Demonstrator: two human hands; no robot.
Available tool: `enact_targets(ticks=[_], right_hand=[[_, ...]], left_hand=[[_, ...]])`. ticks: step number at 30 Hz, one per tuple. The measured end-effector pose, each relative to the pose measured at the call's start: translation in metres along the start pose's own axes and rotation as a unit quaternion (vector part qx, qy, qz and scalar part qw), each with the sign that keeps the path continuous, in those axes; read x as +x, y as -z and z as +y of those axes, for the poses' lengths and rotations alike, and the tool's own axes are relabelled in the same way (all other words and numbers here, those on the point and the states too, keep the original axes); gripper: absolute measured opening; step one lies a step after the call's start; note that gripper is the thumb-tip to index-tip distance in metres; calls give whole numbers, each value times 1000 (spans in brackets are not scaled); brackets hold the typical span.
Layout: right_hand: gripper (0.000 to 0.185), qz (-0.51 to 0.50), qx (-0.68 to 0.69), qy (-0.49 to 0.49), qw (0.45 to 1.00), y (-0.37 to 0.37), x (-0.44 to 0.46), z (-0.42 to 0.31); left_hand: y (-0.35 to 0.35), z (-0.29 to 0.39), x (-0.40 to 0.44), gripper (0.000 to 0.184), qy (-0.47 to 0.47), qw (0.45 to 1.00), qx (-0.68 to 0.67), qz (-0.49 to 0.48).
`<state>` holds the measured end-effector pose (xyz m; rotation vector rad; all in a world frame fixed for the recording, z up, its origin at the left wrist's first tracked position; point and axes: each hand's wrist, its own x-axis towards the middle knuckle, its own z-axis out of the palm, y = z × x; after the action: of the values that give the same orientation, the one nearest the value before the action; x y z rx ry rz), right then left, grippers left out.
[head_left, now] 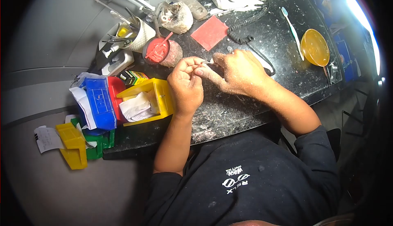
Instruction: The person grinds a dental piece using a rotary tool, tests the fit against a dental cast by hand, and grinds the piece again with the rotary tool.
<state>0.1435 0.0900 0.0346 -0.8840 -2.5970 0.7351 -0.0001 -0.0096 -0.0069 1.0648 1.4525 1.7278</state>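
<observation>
My left hand (pixel 188 80) and my right hand (pixel 237 72) meet above the dark, dust-covered bench (pixel 213 119). The fingers of my left hand are curled and pinched on something too small to make out. My right hand, its skin dusted with pale powder, is closed around a small, light-coloured piece (pixel 208 62) that shows between the two hands; its thumb reaches to the left fingertips. Just behind the hands lies a flat red sheet (pixel 209 33). Left of it is a round pan (pixel 157 50) with red strips in it.
Yellow (pixel 166 99), blue (pixel 100 103) and red bins with papers stand at the left. A white cup (pixel 143 35) holds tools. A coiled black cord (pixel 241 39) crosses the back. Rightward lie a toothbrush (pixel 292 31) and an amber bowl (pixel 315 47).
</observation>
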Motion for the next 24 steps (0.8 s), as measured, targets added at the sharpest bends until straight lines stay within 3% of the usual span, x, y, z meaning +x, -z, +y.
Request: enact_targets(ticks=[24], right_hand=[[65, -14, 16, -23, 999, 5, 2, -8]], left_hand=[[-1, -3, 0, 30, -12, 998, 63, -18]])
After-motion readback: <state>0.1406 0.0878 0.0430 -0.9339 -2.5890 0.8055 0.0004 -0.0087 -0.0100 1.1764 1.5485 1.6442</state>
